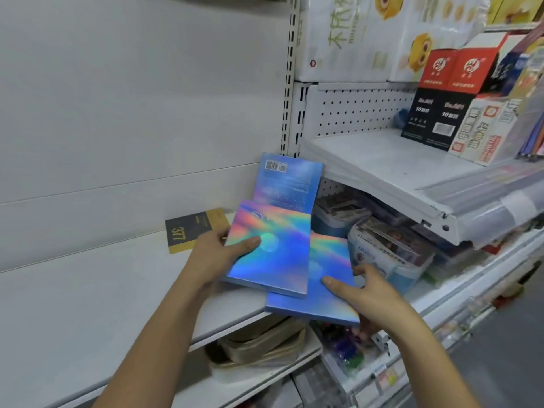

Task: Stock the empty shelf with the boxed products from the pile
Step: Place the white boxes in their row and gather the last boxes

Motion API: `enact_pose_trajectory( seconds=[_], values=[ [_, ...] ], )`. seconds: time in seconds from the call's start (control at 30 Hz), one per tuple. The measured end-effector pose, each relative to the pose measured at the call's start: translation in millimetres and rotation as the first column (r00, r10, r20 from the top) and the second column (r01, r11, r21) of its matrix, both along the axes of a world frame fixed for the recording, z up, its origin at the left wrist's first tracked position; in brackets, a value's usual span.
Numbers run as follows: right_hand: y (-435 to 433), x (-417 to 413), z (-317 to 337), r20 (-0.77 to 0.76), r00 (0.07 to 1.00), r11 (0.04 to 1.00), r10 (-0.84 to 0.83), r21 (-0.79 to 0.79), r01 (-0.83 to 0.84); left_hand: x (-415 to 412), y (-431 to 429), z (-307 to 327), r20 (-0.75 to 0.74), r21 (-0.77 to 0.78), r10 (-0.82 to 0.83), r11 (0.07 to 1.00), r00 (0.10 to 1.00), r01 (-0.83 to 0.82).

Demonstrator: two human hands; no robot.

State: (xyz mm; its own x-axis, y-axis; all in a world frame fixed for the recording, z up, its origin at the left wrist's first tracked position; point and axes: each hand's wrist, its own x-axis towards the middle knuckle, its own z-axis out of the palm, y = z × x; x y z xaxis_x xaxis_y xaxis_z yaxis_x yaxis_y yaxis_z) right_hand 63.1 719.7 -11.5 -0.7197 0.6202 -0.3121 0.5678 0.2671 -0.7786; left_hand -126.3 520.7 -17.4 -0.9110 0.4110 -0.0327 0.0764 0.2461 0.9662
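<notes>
At the white shelf's [88, 290] edge, left hand [215, 254] and right hand [365, 293] are gripping the upper box [270, 254] and the overhanging, slip-prone lower box [321, 295].

A white metal shelf [88, 304] carries a flat black-and-gold cardboard box [195, 229] lying at its rear edge. To the right of that box, a blue holographic box with a barcode [287, 181] stands tilted at the shelf's right end.

Left hand [214, 256] grips upper box [275, 260], right hand [366, 294] lower box [315, 301] — at the shelf [88, 304].
</notes>
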Motion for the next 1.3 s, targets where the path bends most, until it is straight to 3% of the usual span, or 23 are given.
enact_pose_trajectory(
  seconds=[0.2, 0.3, 0.47, 0.63, 0.83, 0.93, 1.07, 1.3],
  values=[
    [4, 1, -2, -0.275, 0.955, 0.986, -0.115, -0.152, 0.075, 3, -6, 4, 0.15, 0.22, 0.005, 0.975, 0.989, -0.038],
    [8, -1, 3, -0.39, 0.903, 0.961, -0.179, -0.265, 0.076, 0, -18, 10, 0.151, 0.296, 0.025, 0.953, 0.988, -0.069],
    [3, -13, 4, -0.494, 0.842, 0.912, -0.214, -0.41, -0.009, -3, -54, 15, 0.102, 0.364, 0.074, 0.925, 0.992, -0.106],
    [-14, -39, 15, -0.609, 0.776, 0.894, -0.167, -0.426, -0.141, 2, -108, 21, 0.021, 0.411, 0.125, 0.904, 0.992, -0.123],
    [-46, -81, 15, -0.725, 0.683, 0.849, -0.088, -0.413, -0.328, 29, -171, 19, -0.002, 0.497, 0.321, 0.822, 0.947, -0.278],
    [-80, -102, 13, -0.75, 0.661, 0.781, 0.006, -0.409, -0.472, 53, -213, 16, -0.001, 0.529, 0.472, 0.749, 0.882, -0.4],
    [-142, -126, 12, -0.758, 0.64, 0.666, 0.13, -0.411, -0.622, 103, -277, 11, -0.018, 0.547, 0.691, 0.612, 0.723, -0.571],
    [-256, -126, 1, -0.701, 0.659, 0.524, 0.272, -0.466, -0.713, 188, -369, -1, 0.019, 0.536, 0.885, 0.384, 0.465, -0.752]
  ],
)
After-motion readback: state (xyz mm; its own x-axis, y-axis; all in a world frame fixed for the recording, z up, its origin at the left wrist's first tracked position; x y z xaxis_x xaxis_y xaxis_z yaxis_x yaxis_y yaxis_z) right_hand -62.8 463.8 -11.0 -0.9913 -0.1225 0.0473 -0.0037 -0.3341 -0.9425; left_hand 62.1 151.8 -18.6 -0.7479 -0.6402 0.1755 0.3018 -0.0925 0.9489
